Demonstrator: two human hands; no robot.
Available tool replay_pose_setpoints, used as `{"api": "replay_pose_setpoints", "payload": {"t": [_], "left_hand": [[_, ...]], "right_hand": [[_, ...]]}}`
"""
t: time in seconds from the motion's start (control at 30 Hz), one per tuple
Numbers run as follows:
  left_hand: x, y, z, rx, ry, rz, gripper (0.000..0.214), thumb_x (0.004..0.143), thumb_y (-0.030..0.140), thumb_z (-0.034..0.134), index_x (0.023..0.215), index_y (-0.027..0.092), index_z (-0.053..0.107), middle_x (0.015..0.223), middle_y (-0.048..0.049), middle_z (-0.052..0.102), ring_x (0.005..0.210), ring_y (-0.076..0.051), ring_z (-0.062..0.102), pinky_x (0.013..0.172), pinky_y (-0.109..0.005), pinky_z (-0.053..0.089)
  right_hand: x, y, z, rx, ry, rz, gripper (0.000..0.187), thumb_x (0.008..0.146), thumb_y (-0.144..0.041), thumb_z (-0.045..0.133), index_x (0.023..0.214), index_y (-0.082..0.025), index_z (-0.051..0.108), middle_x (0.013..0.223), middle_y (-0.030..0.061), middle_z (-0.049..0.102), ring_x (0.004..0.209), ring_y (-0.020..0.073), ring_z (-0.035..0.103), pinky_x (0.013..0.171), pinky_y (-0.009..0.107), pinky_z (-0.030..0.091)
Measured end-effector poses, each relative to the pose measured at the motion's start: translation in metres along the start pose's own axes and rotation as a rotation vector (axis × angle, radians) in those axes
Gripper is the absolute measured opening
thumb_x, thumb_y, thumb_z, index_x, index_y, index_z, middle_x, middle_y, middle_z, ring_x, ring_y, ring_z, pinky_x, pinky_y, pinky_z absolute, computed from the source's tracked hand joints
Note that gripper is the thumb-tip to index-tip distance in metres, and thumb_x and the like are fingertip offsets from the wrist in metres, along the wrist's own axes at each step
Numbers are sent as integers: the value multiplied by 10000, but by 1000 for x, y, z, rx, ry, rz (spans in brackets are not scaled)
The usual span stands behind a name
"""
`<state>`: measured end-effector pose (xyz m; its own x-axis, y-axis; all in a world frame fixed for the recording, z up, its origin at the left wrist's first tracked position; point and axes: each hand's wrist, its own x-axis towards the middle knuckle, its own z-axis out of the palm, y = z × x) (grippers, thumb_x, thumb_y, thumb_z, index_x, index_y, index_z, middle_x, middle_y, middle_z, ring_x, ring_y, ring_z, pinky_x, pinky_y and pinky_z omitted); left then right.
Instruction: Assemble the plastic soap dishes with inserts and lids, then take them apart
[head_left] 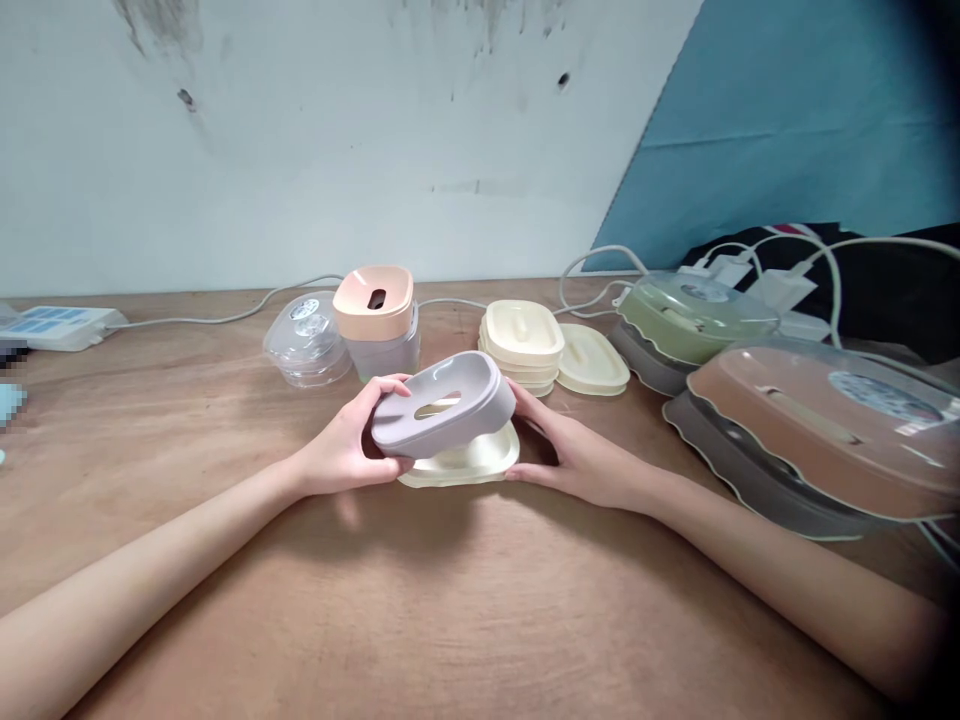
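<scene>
My left hand (341,445) grips the left end of a grey plastic soap dish-like piece (461,425), thumb below and fingers over its rim. The piece is rounded, has a long slot in its floor and tilts up to the right. Beneath it a cream plastic tray (487,462) shows in part, close to the table. My right hand (577,455) is curled round the right side, its thumb at the tray's edge. Its fingertips are partly hidden behind the grey piece, so their exact contact is unclear.
Behind stand clear plastic lids (309,335), a peach slotted piece (375,305) on grey ones, and a stack of cream trays (523,335) beside a single tray (592,358). Large peach containers (810,410) and a green one (686,315) sit right, near cables and a power strip (64,325).
</scene>
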<state>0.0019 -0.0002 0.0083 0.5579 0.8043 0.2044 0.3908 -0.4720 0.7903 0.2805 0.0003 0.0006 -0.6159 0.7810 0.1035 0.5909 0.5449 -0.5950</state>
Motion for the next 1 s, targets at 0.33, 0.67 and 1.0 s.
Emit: {"api": "replay_pose_setpoints", "payload": {"t": [0.33,0.67,1.0], "left_hand": [[-2,6,1,301,-157,141,410,715,172,622,1110,216,521,1445,-132,228,1331,-311,257,1009,-425,362],[-3,3,5,382,-148,244,464,798,259,606,1216,170,425,1487,-207,83,1366,-312,179,1020,-420,354],[0,1,5,308,-103,192,656,729,314,681,1268,184,330,1406,-203,314,1350,-276,244,1017,-426,364]], "right_hand": [[-1,6,1,32,30,8,951,756,-402,623,1450,-237,-5,1472,127,281,1338,276,281,1075,511,272],[-4,7,-4,6,-17,-52,955,750,-471,625,1449,-236,18,1514,101,163,1368,260,202,1103,481,223],[-3,5,-2,-25,1,-35,879,745,-454,633,1427,-248,119,1476,118,266,1333,287,292,1074,498,296]]}}
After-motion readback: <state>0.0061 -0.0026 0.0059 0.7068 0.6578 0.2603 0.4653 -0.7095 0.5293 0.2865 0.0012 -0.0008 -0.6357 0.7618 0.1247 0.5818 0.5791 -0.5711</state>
